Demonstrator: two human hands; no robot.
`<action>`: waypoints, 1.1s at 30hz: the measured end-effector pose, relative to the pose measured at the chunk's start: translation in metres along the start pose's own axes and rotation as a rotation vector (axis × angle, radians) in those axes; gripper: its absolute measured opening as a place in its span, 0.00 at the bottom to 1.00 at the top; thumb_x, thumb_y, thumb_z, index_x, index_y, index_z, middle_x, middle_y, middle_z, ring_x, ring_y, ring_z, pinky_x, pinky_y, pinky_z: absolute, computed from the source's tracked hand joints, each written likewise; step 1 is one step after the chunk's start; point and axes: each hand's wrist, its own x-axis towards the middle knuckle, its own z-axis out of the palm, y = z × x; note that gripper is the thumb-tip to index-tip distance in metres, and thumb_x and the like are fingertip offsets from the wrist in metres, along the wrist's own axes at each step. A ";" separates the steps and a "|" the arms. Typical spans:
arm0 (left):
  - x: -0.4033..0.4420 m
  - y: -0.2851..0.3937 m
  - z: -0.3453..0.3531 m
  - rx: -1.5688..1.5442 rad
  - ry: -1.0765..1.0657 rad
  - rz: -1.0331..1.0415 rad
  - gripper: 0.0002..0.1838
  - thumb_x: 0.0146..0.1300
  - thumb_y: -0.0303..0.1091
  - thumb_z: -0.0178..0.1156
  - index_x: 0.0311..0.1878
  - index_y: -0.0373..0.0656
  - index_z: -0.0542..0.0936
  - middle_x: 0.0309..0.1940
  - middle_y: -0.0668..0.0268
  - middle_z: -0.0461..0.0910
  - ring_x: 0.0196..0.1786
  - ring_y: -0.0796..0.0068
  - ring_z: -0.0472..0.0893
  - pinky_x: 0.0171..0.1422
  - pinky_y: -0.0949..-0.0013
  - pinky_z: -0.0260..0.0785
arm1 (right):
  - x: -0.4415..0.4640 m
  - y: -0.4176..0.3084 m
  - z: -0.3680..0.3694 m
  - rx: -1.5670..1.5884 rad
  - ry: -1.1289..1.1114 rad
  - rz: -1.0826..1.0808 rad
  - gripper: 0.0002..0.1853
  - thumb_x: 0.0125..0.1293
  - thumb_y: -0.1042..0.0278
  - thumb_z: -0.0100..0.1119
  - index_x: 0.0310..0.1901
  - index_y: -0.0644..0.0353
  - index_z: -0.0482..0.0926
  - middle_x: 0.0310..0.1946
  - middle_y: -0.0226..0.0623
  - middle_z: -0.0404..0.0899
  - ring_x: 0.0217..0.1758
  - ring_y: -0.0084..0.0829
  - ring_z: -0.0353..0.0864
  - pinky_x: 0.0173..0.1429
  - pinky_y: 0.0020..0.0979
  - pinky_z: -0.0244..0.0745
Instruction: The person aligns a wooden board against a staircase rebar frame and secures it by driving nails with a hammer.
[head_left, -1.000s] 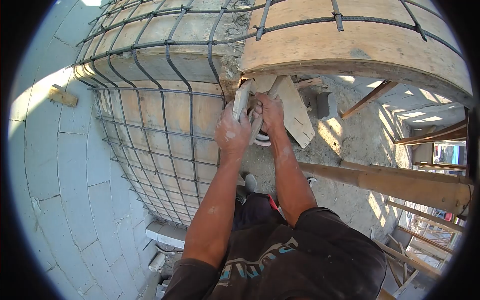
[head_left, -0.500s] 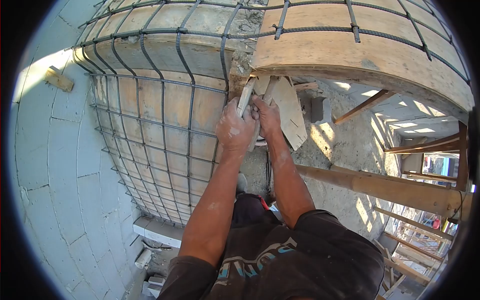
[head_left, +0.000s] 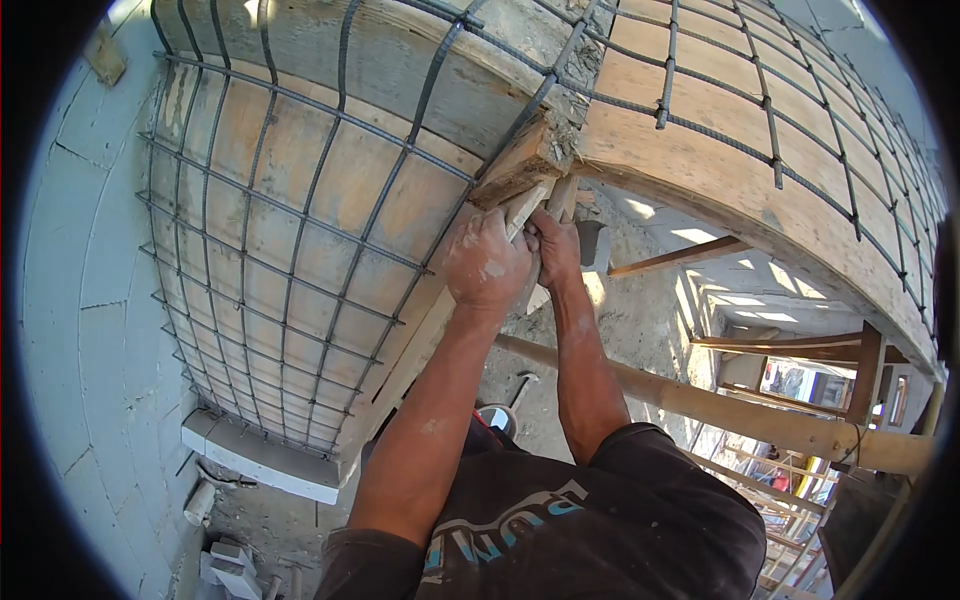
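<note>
My left hand (head_left: 487,262), dusted with pale powder, is wrapped round a light wooden strip (head_left: 524,207) whose top end meets the wooden block (head_left: 527,160) at the formwork corner. Close beside it, my right hand (head_left: 556,246) is closed round a second wooden piece (head_left: 562,196). The fingers of both hands nearly touch. Just right of the corner the curved plywood edge (head_left: 690,198) begins. The lower ends of the held pieces are partly hidden behind my hands.
A rebar grid (head_left: 300,215) covers the plywood panel at left, and another (head_left: 765,100) lies over the curved form. A long wooden beam (head_left: 730,405) crosses at right. Pale block wall (head_left: 105,250) stands far left; a hammer (head_left: 522,388) shows below.
The view has turned and come nearer the corner, so the rebar and beam sit differently. Both hands keep their hold, and the wide board behind them has gone out of sight.
</note>
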 end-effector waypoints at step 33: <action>-0.164 -0.145 -0.061 -0.099 -0.302 -0.114 0.31 0.57 0.35 0.67 0.63 0.37 0.71 0.58 0.48 0.75 0.60 0.47 0.75 0.64 0.53 0.68 | -0.005 -0.024 0.004 -0.160 0.011 0.117 0.07 0.68 0.69 0.59 0.35 0.55 0.70 0.21 0.27 0.68 0.15 0.19 0.66 0.16 0.25 0.65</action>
